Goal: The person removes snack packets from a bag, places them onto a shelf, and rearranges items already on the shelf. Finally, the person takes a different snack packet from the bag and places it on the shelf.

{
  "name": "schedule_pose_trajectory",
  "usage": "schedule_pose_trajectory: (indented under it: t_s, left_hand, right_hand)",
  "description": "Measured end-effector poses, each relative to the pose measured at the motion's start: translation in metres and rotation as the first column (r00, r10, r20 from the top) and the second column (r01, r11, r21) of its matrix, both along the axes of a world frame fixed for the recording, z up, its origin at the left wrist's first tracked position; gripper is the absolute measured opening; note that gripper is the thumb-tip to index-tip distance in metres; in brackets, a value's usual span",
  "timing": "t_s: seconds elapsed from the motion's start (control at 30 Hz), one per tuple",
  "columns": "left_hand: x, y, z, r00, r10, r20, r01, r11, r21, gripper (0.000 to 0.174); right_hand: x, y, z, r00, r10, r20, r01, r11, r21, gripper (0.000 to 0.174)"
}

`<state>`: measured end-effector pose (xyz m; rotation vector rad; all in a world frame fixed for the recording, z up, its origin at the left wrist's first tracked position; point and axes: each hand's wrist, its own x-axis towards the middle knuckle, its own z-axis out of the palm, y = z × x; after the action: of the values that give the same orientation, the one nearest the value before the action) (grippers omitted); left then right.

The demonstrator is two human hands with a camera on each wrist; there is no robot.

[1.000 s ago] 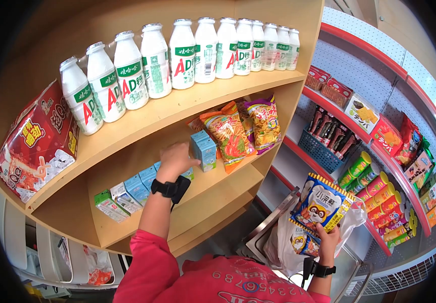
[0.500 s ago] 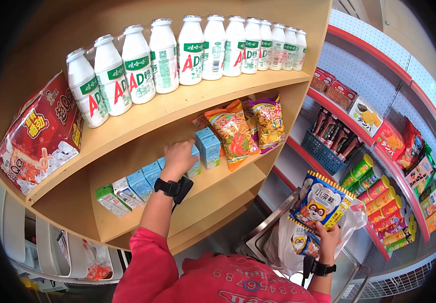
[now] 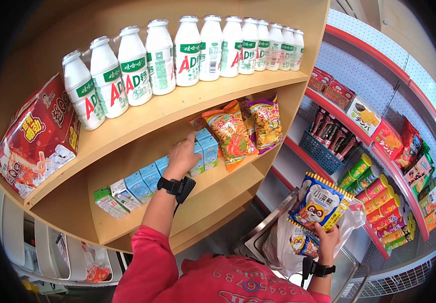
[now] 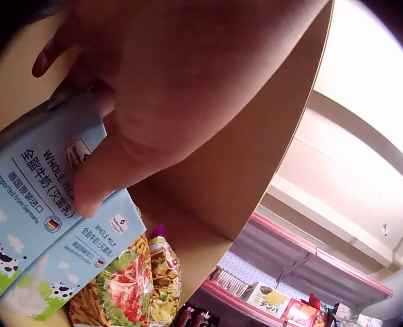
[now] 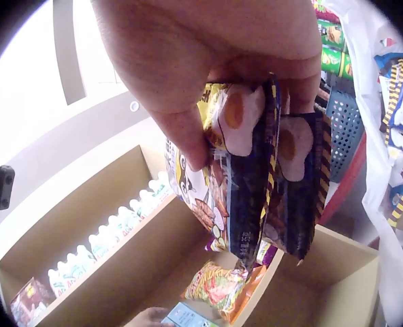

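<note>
Gripping one milk carton (image 4: 24,197), the left hand (image 3: 182,157) could shove its neighbour (image 4: 109,235) over; the right hand (image 3: 328,239) pinches snack bags (image 3: 316,204).

The shelf unit (image 3: 228,91) is showing smooth pale wood with a soft, nearly matt surface. The bottles (image 3: 187,55) are looking like smooth white plastic under clear, shiny wrap. The milk cartons (image 4: 24,211) are looking like smooth printed card. The noodle bag (image 3: 230,134) and blue snack packets (image 5: 246,184) are gleaming as crinkled glossy film, and the carrier bag (image 3: 277,242) is showing thin, creased whitish plastic. The sleeve (image 3: 149,262) is appearing as matt red cloth.
</note>
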<state>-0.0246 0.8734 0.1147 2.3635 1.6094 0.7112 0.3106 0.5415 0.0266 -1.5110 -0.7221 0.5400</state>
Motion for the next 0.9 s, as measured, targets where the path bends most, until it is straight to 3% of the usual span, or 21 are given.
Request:
schedule_pose_trajectory:
  t_s: [0.1, 0.17, 0.27, 0.3, 0.33, 0.4, 0.57, 0.67, 0.9]
  left_hand:
    - [-0.003, -0.001, -0.003, 1.0, -0.022, -0.006, 0.022, 0.998, 0.059, 0.063]
    - [-0.007, -0.011, 0.004, 0.995, 0.025, -0.1, -0.01, 0.99, 0.144, 0.062]
    - [-0.028, -0.02, 0.006, 0.993, 0.054, -0.102, -0.038, 0.987, 0.159, 0.053]
    - [-0.035, -0.027, 0.014, 0.973, 0.095, -0.209, -0.083, 0.994, 0.065, 0.056]
    - [-0.042, -0.029, 0.011, 0.973, 0.097, -0.21, -0.085, 0.994, 0.068, 0.056]
    - [-0.056, -0.033, 0.005, 0.958, 0.113, -0.265, -0.093, 0.992, 0.087, 0.039]
    - [-0.065, -0.022, -0.008, 0.98, 0.076, -0.184, -0.058, 0.993, 0.106, 0.035]
    - [-0.056, -0.016, -0.001, 0.963, 0.122, -0.241, -0.102, 0.99, 0.095, 0.036]
    - [-0.043, 0.024, -0.009, 0.972, 0.182, -0.147, -0.181, 0.983, 0.022, 0.041]
  right_hand:
    - [-0.003, 0.001, 0.002, 1.0, -0.003, -0.004, 0.003, 1.0, -0.01, 0.025]
    - [-0.004, 0.002, 0.003, 1.0, -0.003, -0.017, 0.003, 1.0, -0.008, 0.026]
    - [-0.007, 0.003, 0.005, 1.0, -0.003, -0.021, 0.003, 1.0, 0.004, 0.026]
    - [-0.01, 0.005, 0.007, 0.999, -0.029, -0.026, 0.03, 0.999, 0.027, 0.023]
    - [-0.011, 0.006, 0.009, 0.998, -0.055, -0.033, 0.057, 0.997, 0.051, 0.02]
    - [-0.012, 0.007, 0.011, 0.998, -0.046, -0.043, 0.048, 0.998, 0.04, 0.021]
    - [-0.013, 0.012, 0.01, 0.998, -0.023, -0.05, 0.024, 0.999, 0.023, 0.022]
    - [-0.018, 0.015, 0.014, 0.998, -0.003, -0.055, 0.007, 0.998, 0.059, 0.022]
    - [-0.014, 0.007, 0.01, 0.996, -0.02, -0.082, 0.026, 0.997, 0.073, 0.022]
